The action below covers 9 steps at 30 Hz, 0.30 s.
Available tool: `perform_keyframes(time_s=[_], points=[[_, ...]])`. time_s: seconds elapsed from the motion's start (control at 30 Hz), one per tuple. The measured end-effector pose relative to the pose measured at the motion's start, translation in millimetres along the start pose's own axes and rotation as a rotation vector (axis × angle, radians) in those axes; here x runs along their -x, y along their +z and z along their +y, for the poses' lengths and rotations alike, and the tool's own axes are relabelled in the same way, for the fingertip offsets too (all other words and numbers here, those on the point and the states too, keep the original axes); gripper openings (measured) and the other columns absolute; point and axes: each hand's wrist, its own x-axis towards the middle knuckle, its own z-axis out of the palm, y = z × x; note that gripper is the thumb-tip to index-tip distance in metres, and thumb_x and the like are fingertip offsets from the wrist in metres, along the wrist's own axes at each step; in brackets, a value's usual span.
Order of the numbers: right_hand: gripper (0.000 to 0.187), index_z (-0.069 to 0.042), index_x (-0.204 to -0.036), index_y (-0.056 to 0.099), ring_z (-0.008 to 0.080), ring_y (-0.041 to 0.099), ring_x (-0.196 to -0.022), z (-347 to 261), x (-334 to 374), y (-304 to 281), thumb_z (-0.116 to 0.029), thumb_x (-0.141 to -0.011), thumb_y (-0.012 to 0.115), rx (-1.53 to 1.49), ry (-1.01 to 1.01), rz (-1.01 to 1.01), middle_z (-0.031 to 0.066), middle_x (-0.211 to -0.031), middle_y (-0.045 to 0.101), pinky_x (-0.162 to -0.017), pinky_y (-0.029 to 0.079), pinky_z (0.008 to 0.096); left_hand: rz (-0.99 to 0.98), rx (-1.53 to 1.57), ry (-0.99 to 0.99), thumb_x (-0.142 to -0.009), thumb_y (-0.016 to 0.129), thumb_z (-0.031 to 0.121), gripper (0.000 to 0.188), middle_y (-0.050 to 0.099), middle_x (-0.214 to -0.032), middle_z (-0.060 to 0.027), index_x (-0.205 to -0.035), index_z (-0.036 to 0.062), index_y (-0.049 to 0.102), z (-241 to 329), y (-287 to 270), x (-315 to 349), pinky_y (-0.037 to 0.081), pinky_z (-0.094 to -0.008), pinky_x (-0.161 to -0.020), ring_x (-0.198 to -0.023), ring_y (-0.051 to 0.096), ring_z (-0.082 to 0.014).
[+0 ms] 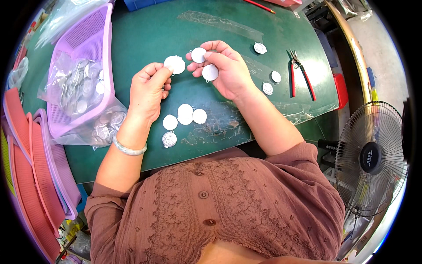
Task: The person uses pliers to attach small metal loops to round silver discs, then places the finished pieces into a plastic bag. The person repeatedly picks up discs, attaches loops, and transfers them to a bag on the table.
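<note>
Between the thumb and fingers of my left hand (pixel 149 88) is a round silver pendant (pixel 177 64), its smooth face up. My right hand (pixel 224 68) holds two more round pendants, one pinched under the thumb (pixel 198 55) and another lying against the palm side (pixel 210 72). Each has a small loop at its edge. The two hands are close but apart, above the green table. Below them lies a small group of pendants (pixel 199 116), most of them plain side up, with one patterned pendant (pixel 169 139) nearest me.
A purple basket (pixel 107 57) at left holds a plastic bag of pendants (pixel 79 88); another bag (pixel 110 125) lies beside it. Red-handled pliers (pixel 300 77) and three loose pendants (pixel 267 88) lie at right. A fan (pixel 370 158) stands beyond the table's right edge.
</note>
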Motion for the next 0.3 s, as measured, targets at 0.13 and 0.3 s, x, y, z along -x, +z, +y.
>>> perform_keyframes(time_s=[0.13, 0.3], points=[[0.028, 0.004, -0.107, 0.041, 0.0277, 0.058, -0.086, 0.5, -1.9, -6.5, 0.001, -0.079, 0.046, -0.126, 0.072, -0.031, 0.0259, -0.104, 0.052, -0.073, 0.05, 0.034, 0.003, -0.01, 0.0, -0.08, 0.058, 0.013, 0.01, 0.049, -0.062, 0.0018, -0.073, 0.0078, 0.053, -0.2, 0.2, -0.2, 0.03, -0.0167, -0.042, -0.053, 0.044, -0.0054], [0.045, 0.004, -0.118, 0.034, 0.0318, 0.052, -0.102, 3.4, -3.0, -8.9, 0.001, -0.076, 0.05, -0.117, -0.005, -0.137, 0.0277, -0.115, 0.044, -0.09, 0.044, 0.0354, 0.003, -0.015, 0.004, -0.08, 0.058, 0.013, 0.01, 0.049, -0.062, 0.0019, -0.073, 0.0077, 0.054, -0.2, 0.0, 0.1, 0.03, -0.0168, -0.042, -0.053, 0.044, -0.0054]])
